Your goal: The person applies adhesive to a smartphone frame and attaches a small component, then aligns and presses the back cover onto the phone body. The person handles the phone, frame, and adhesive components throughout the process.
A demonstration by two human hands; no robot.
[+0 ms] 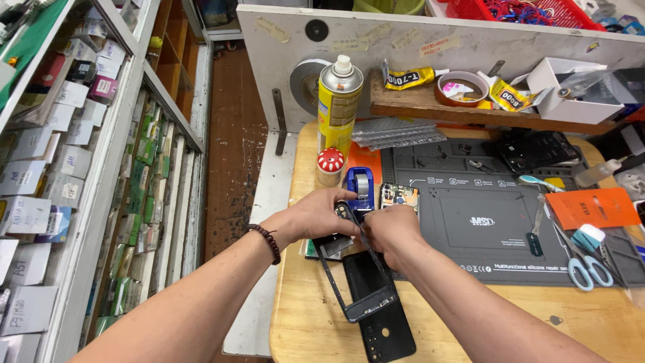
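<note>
Left hand [316, 216]: clasped on the upper end of a black phone frame [356, 282], fingers curled over its top left corner; a dark bead bracelet [267, 240] sits on the wrist.
Right hand [391, 228]: closed around the same frame's upper right side, knuckles up, fingertips hidden against the frame.
Phone frame: an open rectangular bezel, tilted, its upper end raised in both hands, its lower end resting near the front left corner of the tabletop [316, 323].
Back cover [384, 329]: black, flat on the tabletop, under the lower end of the frame and reaching toward the front edge.
Under the hands: a dark flat part with a green edge [329, 247]; what it is cannot be told.
Circuit board [399, 196]: just beyond the right hand, at the left edge of the grey repair mat [484, 249].
Tape dispenser [359, 185]: blue, just behind the left hand.
Mushroom-shaped container [330, 166]: red and white cap, left of the dispenser, near the left edge of the tabletop.
Spray can [339, 104]: yellow, upright, behind the container.
Scissors [581, 259]: pale blue handles, on the mat toward the right edge, well apart from the hands.
Orange card [591, 207]: right edge of the mat.
Wooden shelf [470, 107]: along the back edge, carrying yellow glue tubes, a tape roll and a white box.
</note>
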